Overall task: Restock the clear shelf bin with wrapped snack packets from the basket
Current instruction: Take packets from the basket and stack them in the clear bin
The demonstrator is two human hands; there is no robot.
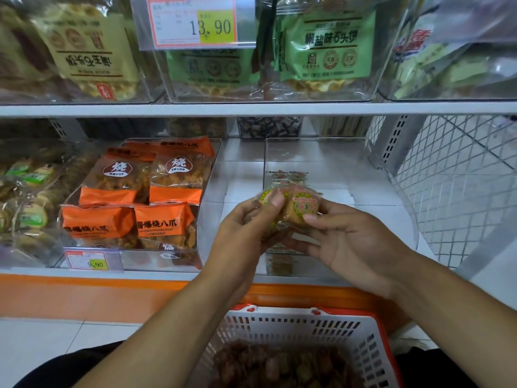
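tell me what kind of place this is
Most likely a snack aisle in a shop: price tags on clear shelf bins, stacked orange snack bags, and a shopping basket below.

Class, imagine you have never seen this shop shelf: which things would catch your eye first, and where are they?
Most striking are the two hands at centre, the left hand and right hand together holding small wrapped snack packets in front of the nearly bare clear bin. Left of it, bright orange packs fill a neighbouring bin. Below, a white basket with red trim holds more snacks.
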